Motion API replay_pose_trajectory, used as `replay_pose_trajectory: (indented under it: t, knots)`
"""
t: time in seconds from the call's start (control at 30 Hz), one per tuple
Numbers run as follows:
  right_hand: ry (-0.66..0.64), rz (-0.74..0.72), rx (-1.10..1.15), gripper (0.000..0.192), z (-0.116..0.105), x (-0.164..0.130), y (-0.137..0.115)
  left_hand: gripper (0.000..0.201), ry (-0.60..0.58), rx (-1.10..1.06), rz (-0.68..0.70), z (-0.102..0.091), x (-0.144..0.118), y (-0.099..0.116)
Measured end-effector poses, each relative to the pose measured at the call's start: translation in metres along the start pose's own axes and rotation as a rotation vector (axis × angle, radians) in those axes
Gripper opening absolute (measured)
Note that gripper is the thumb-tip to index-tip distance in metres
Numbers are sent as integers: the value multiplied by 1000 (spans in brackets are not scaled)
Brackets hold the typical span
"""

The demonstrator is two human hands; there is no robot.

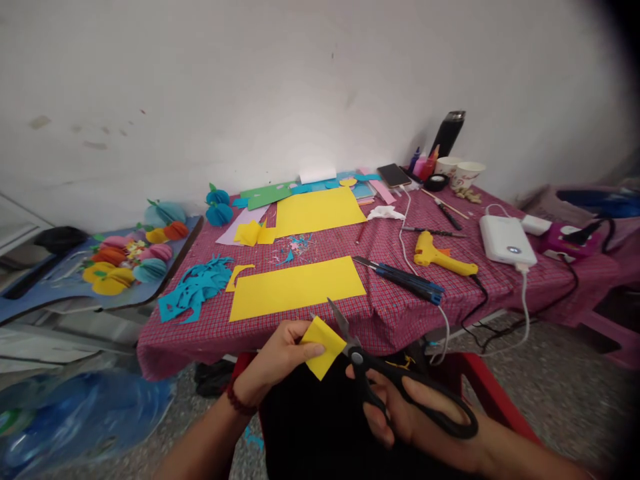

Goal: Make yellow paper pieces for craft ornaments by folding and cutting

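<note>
My left hand (277,357) pinches a small folded yellow paper piece (323,347) below the table's front edge. Black-handled scissors (400,383) are gripped in my right hand (410,417), and their blades open against the paper's right edge. A yellow paper strip (295,287) lies on the checked red tablecloth (390,310) just beyond my hands. A larger yellow sheet (317,210) lies farther back.
Blue paper scraps (195,290) lie at the front left. A utility knife (400,277), a yellow glue gun (440,257), a white power bank (506,240) with cables, a phone (394,175) and cups (460,172) fill the right side. Paper fruit models (130,257) sit on a board at left.
</note>
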State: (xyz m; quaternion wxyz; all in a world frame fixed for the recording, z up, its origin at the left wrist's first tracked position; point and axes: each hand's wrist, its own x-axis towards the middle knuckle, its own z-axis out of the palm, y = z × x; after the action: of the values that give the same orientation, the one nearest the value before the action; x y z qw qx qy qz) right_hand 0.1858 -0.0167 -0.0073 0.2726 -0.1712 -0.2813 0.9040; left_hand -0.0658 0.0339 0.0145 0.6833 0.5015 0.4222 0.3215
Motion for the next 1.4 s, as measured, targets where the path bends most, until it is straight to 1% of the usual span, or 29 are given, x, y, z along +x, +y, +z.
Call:
replay_pose_trajectory:
  t: [0.17, 0.23, 0.3, 0.4, 0.47, 0.57, 0.63, 0.7, 0.77, 0.8, 0.83, 0.87, 0.9, 0.93, 0.97, 1.03, 1.1, 1.17, 1.23, 1.3, 1.4]
  knots:
    - [-4, 18, 24, 63, 5, 1, 0, 27, -26, -22, 37, -5, 3, -7]
    - [-5, 39, 14, 60, 7, 0, -1, 25, -15, -38, 56, -7, 4, -7]
    - [-8, 30, -13, 56, 8, 0, -3, 24, -11, -41, 63, -7, 2, -4]
    - [-11, 17, -53, 53, 10, 1, -5, 28, -43, -25, 47, -7, -3, 2]
    - [-26, 27, -69, 53, 12, 4, -6, 28, -53, -7, 29, -8, -5, 4]
    - [-58, 24, -91, 58, 15, 5, -7, 24, -21, 24, 4, -13, -6, 2]
    - [-54, -18, -141, 62, 15, 2, -16, 22, 0, 37, -19, -17, -4, 0]
    - [5, -104, -295, 64, 13, -2, -37, 20, 45, 27, -28, -20, -4, 0]
    - [150, -219, -584, 62, 6, -4, -71, 22, 111, -23, -17, -19, -5, 1]
    - [257, -259, -773, 60, 0, -3, -93, 23, 137, -70, -9, -17, -6, 2]
    - [389, -364, -983, 56, -8, 1, -116, 24, 144, -124, -4, -15, -6, 3]
    - [502, -484, -1207, 52, -18, 7, -140, 25, 128, -176, -2, -11, -7, 3]
    - [603, -550, -1435, 48, -28, 16, -162, 26, 96, -222, -2, -7, -7, 3]
    - [705, -553, -1660, 43, -40, 26, -183, 25, 60, -256, 0, -3, -6, 3]
    - [812, -523, -1845, 39, -52, 36, -201, 22, 27, -280, 3, 1, -4, 2]
    - [895, -501, -1924, 37, -74, 57, -226, 19, -20, -295, 15, 10, 2, 3]
    - [935, -500, -1958, 33, -89, 72, -238, 21, -38, -269, 43, 17, 11, 7]
    - [942, -533, -1979, 27, -94, 81, -238, 29, -38, -201, 84, 24, 22, 13]
    - [906, -603, -1997, 25, -88, 84, -228, 36, -17, -114, 109, 30, 33, 20]
    - [824, -693, -2008, 25, -74, 81, -211, 40, 19, -53, 107, 34, 42, 23]
    - [660, -824, -1994, 22, -43, 69, -174, 42, 66, -22, 103, 38, 50, 22]
